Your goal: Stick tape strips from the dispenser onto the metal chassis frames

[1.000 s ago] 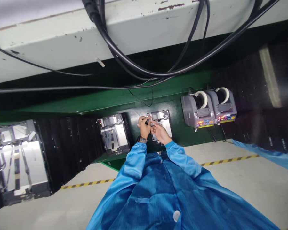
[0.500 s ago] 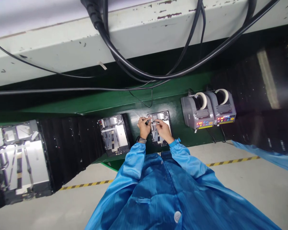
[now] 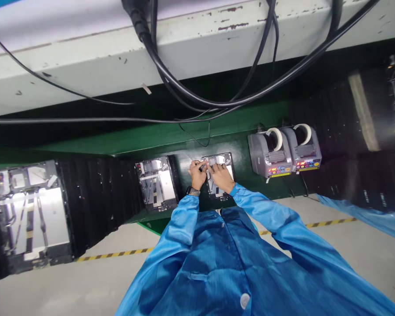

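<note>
An opened tablet-like device [image 3: 229, 163] with silvery panels, strips and small parts inside lies on the green bench in front of me. My left hand [image 3: 198, 175] is at its upper left corner, thumb and fingers pinched together around something small and dark that I cannot make out. Across the device's upper middle lies my right hand [image 3: 221, 176], fingers apart and stretched toward the left fingertips. Much of the device's centre is hidden beneath this hand. Left of my hands, a similar opened device [image 3: 164, 184] rests on top of a black stack.
Two grey tape dispensers [image 3: 276, 160] with lit displays stand to the right on the green bench [image 3: 240, 147]. Long rows of black-edged units [image 3: 98, 202] flank both sides. Thick black cables [image 3: 213, 104] hang below a worn white shelf edge [image 3: 197, 52].
My right hand has turned flatter over the device, its fingers spreading, and the right elbow has swung outward. My left hand keeps its place. The view has shifted slightly.
</note>
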Tool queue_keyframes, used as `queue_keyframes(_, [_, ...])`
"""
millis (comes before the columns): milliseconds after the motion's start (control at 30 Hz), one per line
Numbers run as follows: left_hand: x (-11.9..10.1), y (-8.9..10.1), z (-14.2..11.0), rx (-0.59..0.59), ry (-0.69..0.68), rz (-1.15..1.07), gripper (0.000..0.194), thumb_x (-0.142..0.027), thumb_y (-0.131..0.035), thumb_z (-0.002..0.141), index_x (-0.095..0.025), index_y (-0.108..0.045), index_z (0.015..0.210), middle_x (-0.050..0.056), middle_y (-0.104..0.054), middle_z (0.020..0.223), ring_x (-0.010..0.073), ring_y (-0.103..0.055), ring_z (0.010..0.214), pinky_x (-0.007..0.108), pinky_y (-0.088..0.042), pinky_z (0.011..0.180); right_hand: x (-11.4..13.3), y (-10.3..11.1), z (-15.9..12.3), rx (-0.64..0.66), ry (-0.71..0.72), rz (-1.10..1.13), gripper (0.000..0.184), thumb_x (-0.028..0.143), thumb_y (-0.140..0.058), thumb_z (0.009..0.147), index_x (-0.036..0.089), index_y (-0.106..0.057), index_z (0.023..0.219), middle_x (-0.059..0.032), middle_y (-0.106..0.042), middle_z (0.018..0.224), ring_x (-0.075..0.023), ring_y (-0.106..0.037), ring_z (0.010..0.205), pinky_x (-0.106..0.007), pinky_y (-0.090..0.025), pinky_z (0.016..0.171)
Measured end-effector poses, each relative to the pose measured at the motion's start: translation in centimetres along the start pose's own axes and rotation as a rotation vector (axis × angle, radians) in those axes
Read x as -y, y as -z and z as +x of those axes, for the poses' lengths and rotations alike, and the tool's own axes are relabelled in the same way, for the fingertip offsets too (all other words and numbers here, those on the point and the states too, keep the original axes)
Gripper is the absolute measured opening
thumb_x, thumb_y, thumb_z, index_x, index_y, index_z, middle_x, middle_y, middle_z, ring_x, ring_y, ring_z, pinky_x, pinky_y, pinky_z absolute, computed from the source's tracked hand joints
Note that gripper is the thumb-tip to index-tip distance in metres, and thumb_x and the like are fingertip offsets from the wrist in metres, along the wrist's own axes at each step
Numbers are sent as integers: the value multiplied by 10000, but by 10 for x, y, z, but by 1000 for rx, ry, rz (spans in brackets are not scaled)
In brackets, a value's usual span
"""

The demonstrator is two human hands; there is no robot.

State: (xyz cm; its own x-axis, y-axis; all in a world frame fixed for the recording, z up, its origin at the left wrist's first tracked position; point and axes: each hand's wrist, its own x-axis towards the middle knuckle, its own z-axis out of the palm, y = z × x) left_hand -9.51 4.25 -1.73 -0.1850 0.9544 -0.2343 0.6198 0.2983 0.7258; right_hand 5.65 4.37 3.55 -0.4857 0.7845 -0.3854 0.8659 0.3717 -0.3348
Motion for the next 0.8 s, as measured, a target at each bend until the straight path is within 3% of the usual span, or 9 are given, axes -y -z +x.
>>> queue_keyframes(267, [2, -2, 4, -6, 19, 8, 183, -270, -721, 906, -317, -821, 1052, 71, -602, 1101, 262, -574, 1087, 431, -382, 998, -9, 0, 0, -22, 40, 30, 472, 168, -408, 1012, 124, -611, 1436, -204, -643, 1217, -316, -585, 1090, -419, -428, 934])
queue_keyframes(433, [-1, 1, 6, 15, -5, 49, 202, -260, -737, 883, -302, -804, 1068, 75, -615, 1101, 255, -576, 1052, 429, -367, 995, -13, -4, 0, -38, -33, 201, 473, 206, -440, 1003, 222, -641, 1432, -137, -662, 1153, -260, -610, 1000, -358, -461, 903])
queue_keyframes(500, [-4, 4, 8, 23, -23, 71, 194, -247, -741, 870, -289, -790, 1053, 79, -616, 1102, 262, -575, 1059, 442, -361, 1011, -16, -7, -7, -110, -86, 296, 476, 206, -429, 1000, 238, -655, 1418, -115, -666, 1123, -250, -614, 1004, -345, -470, 920])
queue_keyframes(567, [-7, 7, 8, 27, -47, 71, 193, -231, -736, 861, -273, -761, 1048, 84, -619, 1123, 273, -572, 1094, 455, -360, 1035, -22, -14, -23, -289, -206, 367, 473, 230, -416, 1003, 211, -651, 1413, -128, -658, 1156, -270, -595, 1100, -371, -461, 991])
queue_keyframes(667, [-10, 9, -10, -16, -47, 30, 299, -213, -691, 873, -252, -676, 1169, 101, -611, 1212, 280, -552, 1177, 458, -373, 1077, -32, -36, -58, -566, -513, 439, 500, 321, -463, 973, 136, -618, 1411, -186, -623, 1240, -332, -539, 1206, -484, -419, 1082])
queue_keyframes(733, [-11, 7, -36, -56, 28, -1, 417, -222, -657, 888, -220, -593, 1300, 124, -592, 1271, 271, -545, 1208, 440, -391, 1093, -37, -57, -79, -589, -685, 579, 524, 379, -520, 914, 93, -645, 1335, -200, -631, 1192, -333, -568, 1137, -491, -446, 1053])
queue_keyframes(800, [-15, 0, -67, -33, 167, -14, 487, -247, -644, 896, -174, -537, 1365, 145, -591, 1272, 265, -560, 1197, 416, -415, 1087, -39, -76, -94, -533, -787, 777, 550, 423, -562, 850, 76, -670, 1262, -175, -658, 1099, -295, -609, 1016, -432, -499, 975])
